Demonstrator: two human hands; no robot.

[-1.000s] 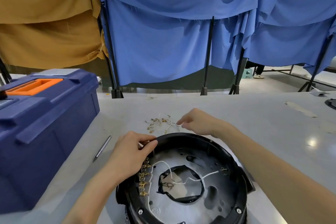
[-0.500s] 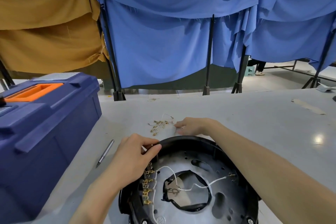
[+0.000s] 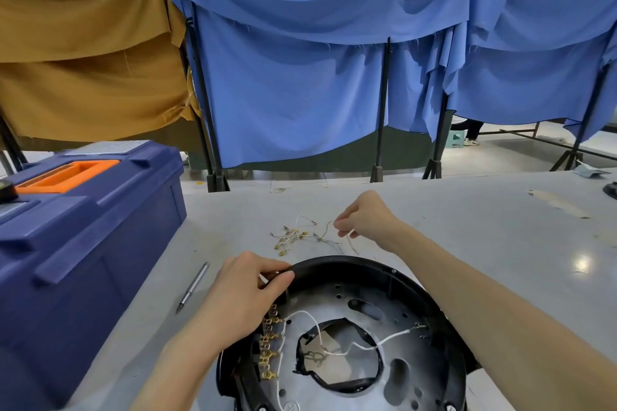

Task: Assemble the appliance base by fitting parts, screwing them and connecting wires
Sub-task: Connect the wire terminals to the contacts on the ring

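While the left hand (image 3: 247,297) grips the base (image 3: 350,263) by its rim, the right hand (image 3: 365,218) pinches one wire (image 3: 350,241). Best lifted slowly, clear of the tangle (image 3: 290,237).

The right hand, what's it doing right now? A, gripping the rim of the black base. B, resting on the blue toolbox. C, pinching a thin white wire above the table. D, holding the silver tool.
C: the right hand pinches a thin white wire beside the loose wire pile, while the left hand grips the rim of the black base.
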